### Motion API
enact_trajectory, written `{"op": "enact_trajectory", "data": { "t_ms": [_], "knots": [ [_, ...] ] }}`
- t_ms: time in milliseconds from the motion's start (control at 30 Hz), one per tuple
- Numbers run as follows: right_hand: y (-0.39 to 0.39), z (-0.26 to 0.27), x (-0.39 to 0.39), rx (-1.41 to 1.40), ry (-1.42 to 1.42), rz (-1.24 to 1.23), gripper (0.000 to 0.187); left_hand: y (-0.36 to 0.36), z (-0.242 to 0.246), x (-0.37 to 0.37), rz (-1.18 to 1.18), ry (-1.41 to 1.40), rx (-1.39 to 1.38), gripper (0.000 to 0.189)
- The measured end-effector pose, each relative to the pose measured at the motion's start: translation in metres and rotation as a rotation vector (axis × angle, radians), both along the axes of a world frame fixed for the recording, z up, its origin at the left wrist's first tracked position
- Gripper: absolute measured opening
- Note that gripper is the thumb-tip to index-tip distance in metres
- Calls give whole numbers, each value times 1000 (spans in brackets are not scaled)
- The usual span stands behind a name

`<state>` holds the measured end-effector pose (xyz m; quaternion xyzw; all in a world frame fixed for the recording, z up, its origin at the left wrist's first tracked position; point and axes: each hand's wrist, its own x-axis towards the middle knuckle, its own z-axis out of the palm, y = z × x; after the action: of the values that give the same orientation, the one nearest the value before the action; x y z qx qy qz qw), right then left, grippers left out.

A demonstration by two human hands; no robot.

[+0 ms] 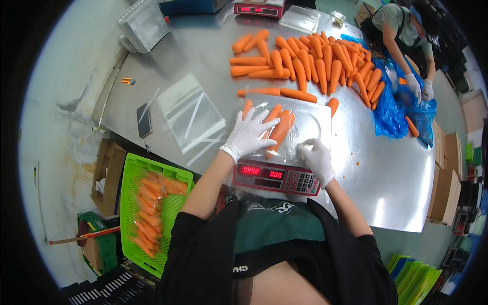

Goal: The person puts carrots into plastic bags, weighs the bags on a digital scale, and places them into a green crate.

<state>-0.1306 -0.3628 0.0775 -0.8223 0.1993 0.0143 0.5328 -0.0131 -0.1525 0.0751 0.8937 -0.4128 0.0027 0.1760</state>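
A clear plastic bag (291, 137) holding carrots (281, 129) lies on the steel pan (324, 118) of a red digital scale (276, 179). My left hand (249, 133), in a white glove, rests over the bag with its fingers spread across the carrots. At the bag's right end, my gloved right hand (318, 158) has its fingers curled on the gathered plastic. Lit red digits show on the scale's display. Just beyond the pan, two loose carrots (297, 95) lie end to end.
A carrot pile (305, 57) covers the far table (381, 171). Flat plastic bags (190, 114), a phone (144, 120) and an orange cutter (128, 81) lie left. Below stands a green crate (156, 164) with bagged carrots (148, 213). A co-worker (400, 34) handles blue plastic (392, 110).
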Motion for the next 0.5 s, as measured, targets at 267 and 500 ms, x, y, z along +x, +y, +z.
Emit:
{"op": "enact_trajectory", "data": {
  "t_ms": [267,500],
  "knots": [
    [3,-37,3,-1086,-591,628,39,17,-12,20,-66,199,-128,60],
    [52,28,48,-317,-268,790,24,87,-23,-50,663,31,-912,32]
  ]
}}
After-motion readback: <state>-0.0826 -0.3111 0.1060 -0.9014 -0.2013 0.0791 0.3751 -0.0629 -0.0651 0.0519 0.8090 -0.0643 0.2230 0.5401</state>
